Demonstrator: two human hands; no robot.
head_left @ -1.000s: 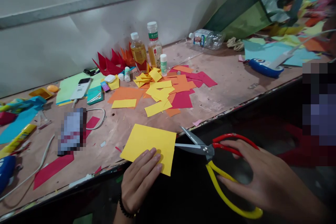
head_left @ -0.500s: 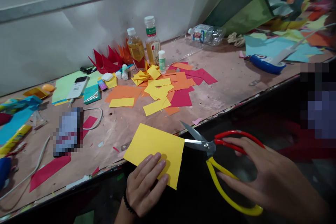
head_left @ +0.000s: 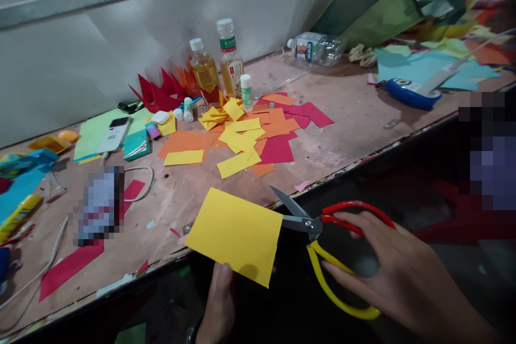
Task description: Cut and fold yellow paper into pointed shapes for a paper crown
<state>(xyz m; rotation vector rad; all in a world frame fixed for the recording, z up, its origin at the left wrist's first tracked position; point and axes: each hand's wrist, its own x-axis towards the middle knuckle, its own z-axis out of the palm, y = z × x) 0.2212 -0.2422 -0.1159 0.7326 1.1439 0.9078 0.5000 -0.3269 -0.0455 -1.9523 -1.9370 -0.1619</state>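
Note:
A yellow sheet of paper [head_left: 236, 236] tilts in the air at the table's front edge. My left hand [head_left: 220, 301] grips its lower edge from below; the thumb shows, and the fingers are hidden behind the sheet. With my right hand [head_left: 397, 269] I hold scissors [head_left: 310, 224] that have one red and one yellow handle, fingers in the loops. Their blades are spread; one points up clear of the paper, while the other's tip meets the sheet's right edge and goes out of sight behind it.
Yellow, orange and red paper pieces [head_left: 242, 140] lie mid-table. Behind them stand two drink bottles [head_left: 231, 62] and a glue stick [head_left: 246, 91], near folded red paper [head_left: 159, 94]. A blurred-out phone-like object [head_left: 99, 204] lies left. A blue glue gun [head_left: 411, 93] rests right, near an empty bottle [head_left: 316, 49].
My left hand has moved from on top of the yellow paper to beneath its lower edge. The scissors have shifted slightly left in view, blades still spread.

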